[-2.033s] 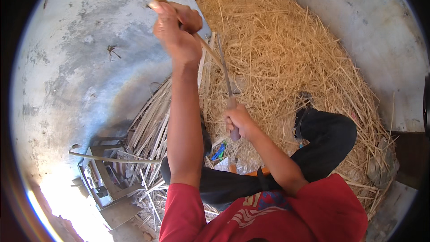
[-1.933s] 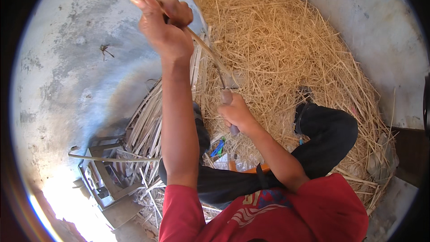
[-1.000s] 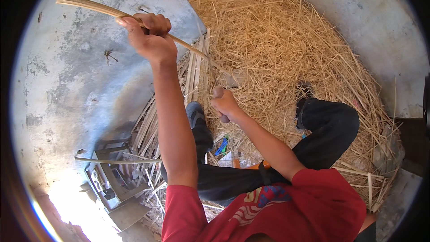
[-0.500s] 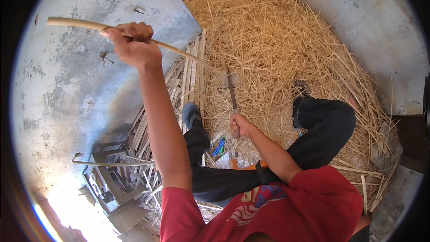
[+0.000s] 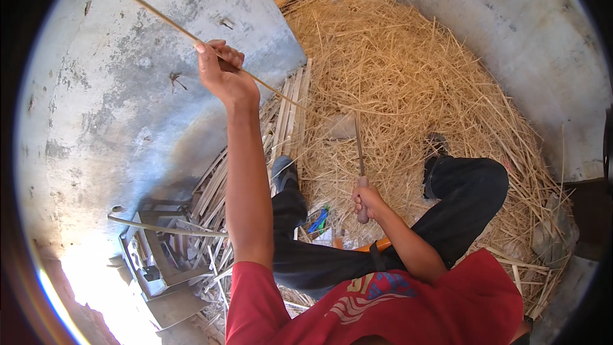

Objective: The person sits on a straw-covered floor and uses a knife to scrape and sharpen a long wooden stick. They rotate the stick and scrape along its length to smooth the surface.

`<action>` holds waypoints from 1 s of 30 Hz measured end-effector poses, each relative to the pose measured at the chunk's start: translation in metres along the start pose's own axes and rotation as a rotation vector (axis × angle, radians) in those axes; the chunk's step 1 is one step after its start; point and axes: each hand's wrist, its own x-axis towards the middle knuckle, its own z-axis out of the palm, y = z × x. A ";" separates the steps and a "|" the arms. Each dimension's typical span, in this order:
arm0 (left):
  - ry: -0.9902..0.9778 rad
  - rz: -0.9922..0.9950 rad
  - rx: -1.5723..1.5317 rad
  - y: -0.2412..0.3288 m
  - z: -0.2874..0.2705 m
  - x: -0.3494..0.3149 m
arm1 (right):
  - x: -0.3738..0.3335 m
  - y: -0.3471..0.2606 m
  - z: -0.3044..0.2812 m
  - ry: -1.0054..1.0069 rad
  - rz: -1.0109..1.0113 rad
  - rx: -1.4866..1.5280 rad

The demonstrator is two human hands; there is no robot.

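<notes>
Held up at the upper left, my left hand (image 5: 227,76) is closed on a long, thin strip (image 5: 165,19) that looks like split bamboo. One end of the strip rises toward the wall, and the other slants down toward the straw. Lower and nearer my body, my right hand (image 5: 368,203) grips the wooden handle of a knife (image 5: 359,147). Its narrow dark blade points away from me and stands apart from the strip. A greyish flat block (image 5: 342,126) lies in the straw between the strip's lower end and the blade. My right fingers are wrapped round the handle.
Loose straw-like shavings (image 5: 396,57) cover the floor ahead. Long split strips (image 5: 281,118) lie along the left wall (image 5: 128,89). An open frame-like box (image 5: 159,249) stands at the lower left. Something blue (image 5: 318,220) and an orange piece (image 5: 373,245) lie near my legs.
The view has shifted, so everything sits further right and lower. The strip has turned and shows thinner, slanting more steeply. The blade has moved away from the strip's lower end.
</notes>
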 end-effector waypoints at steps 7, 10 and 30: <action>-0.096 -0.047 -0.091 -0.010 0.019 -0.011 | -0.104 -0.074 0.041 -0.245 -0.210 0.011; -0.129 -0.064 -0.046 -0.012 0.022 -0.016 | -0.145 -0.110 0.082 -0.460 -0.234 0.066; -0.012 0.020 -0.086 -0.022 0.033 -0.025 | -0.130 -0.123 0.165 -0.425 -0.543 -0.204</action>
